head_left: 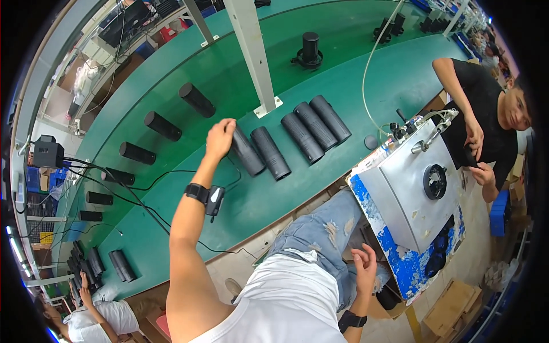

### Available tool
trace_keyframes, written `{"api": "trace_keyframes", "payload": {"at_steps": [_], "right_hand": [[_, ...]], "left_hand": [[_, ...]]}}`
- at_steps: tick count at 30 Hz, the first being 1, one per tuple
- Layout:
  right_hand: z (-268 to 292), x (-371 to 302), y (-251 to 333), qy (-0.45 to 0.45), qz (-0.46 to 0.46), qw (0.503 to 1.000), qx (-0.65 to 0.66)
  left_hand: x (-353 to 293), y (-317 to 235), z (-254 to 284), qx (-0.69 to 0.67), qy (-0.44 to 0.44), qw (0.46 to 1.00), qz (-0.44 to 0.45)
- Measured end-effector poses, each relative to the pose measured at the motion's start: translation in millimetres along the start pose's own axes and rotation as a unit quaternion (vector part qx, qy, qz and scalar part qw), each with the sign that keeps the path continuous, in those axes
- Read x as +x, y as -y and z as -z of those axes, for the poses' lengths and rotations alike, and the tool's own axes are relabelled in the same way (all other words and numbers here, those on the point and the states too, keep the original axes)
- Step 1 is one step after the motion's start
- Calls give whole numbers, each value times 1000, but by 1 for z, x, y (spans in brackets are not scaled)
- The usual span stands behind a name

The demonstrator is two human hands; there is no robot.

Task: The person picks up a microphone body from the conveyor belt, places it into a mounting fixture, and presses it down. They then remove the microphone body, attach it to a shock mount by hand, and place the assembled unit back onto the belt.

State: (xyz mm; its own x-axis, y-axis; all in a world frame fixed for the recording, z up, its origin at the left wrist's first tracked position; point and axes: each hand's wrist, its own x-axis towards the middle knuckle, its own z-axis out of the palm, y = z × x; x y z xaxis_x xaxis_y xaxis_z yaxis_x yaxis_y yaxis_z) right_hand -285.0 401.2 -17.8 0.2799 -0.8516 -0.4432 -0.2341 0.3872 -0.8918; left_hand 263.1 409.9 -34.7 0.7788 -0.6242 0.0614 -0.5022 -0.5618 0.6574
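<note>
My left hand (220, 139) reaches over the green bench, with its fingers curled at the far end of a black ribbed cylinder (249, 153). That cylinder lies tilted on the bench, and the wrist partly covers its left side. Just right of it is another black cylinder (271, 153), followed by a group of three, the middle one (315, 129) among them. Down by my jeans, my right hand (364, 268) hangs with loosely bent fingers apart and nothing in it. A small dark device (215, 201) is strapped to my left wrist.
Behind the bench, a darker green belt carries several spaced black cylinders (163, 126). A white post (251, 57) stands on the bench. To my right is a metal box (409, 188) on a worn blue stand. One person (486, 126) works beyond it, another (94, 320) at lower left.
</note>
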Motion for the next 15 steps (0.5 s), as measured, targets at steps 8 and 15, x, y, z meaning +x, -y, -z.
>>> {"api": "trace_keyframes", "payload": {"at_steps": [8,15], "right_hand": [[1,-6,-6,-5,2,1000,1],[0,-7,-19,-12,-4,1000,21]], "left_hand": [[39,-21,8,90,-168,973,-133],[120,6,55,323,-266,904,-83]]}}
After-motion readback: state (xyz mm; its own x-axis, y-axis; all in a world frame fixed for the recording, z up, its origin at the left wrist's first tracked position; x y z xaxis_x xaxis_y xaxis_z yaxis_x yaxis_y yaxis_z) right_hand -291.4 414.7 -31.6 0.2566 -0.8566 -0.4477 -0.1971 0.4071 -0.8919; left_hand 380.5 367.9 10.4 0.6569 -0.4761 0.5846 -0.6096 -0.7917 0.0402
